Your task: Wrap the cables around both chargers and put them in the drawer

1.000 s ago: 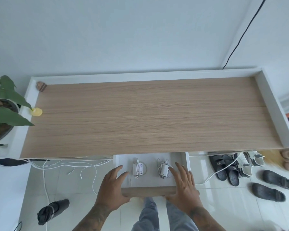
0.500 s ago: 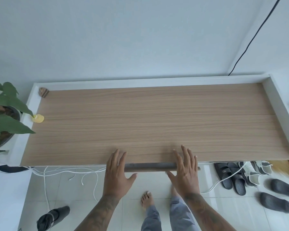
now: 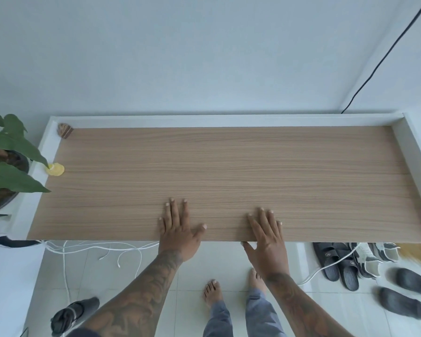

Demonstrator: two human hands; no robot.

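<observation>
Left hand (image 3: 178, 229) and right hand (image 3: 267, 237) lie flat, fingers spread, on the counter (image 3: 229, 166); drawer unseen, probably shut, so lift away gently.

Desk (image 3: 229, 166) right end cut off by frame edge, plant (image 3: 3, 152) cropped at left, right sandals (image 3: 408, 295) blurred

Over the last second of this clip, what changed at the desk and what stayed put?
The drawer, open a second ago with both wrapped chargers inside, was pushed in and no longer shows under the desk. The left hand and right hand left the drawer front and now lie flat, fingers straight, on the desktop's near edge, holding nothing. The yellow disc, plant and floor cables stayed.
</observation>
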